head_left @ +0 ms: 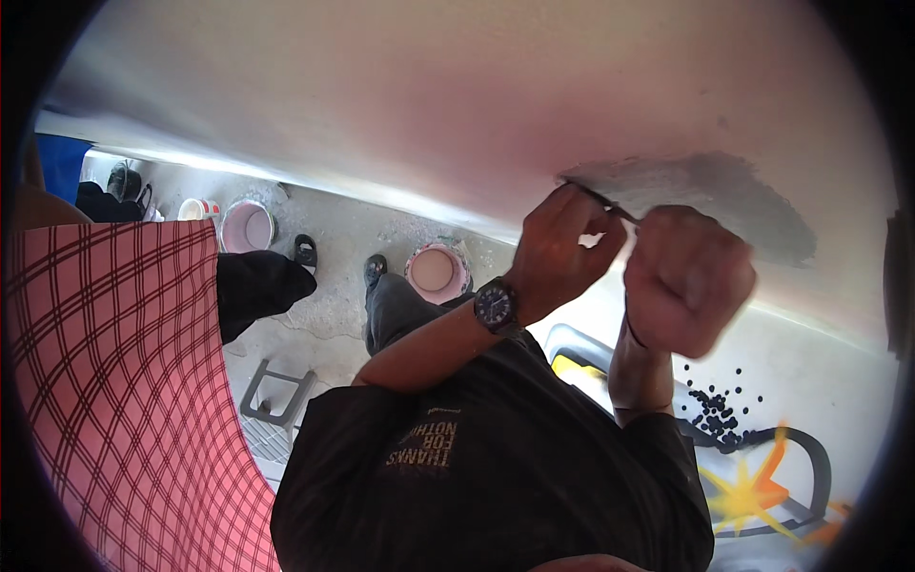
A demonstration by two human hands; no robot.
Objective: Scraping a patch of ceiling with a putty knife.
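My left hand, with a dark wristwatch on it, presses its fingers on a thin dark blade held flat against a pale wall. Just to the right, my right hand is closed in a fist around the tool's handle end, which the fist hides. The blade's tip lies at the left edge of a grey, wet-looking patch on the wall. My dark shirt fills the lower middle of the view.
Another person in a red-checked shirt stands close on my left. On the concrete floor below are two pink-rimmed buckets, a small cup and a grey step stool. An orange and black painted design marks the wall at lower right.
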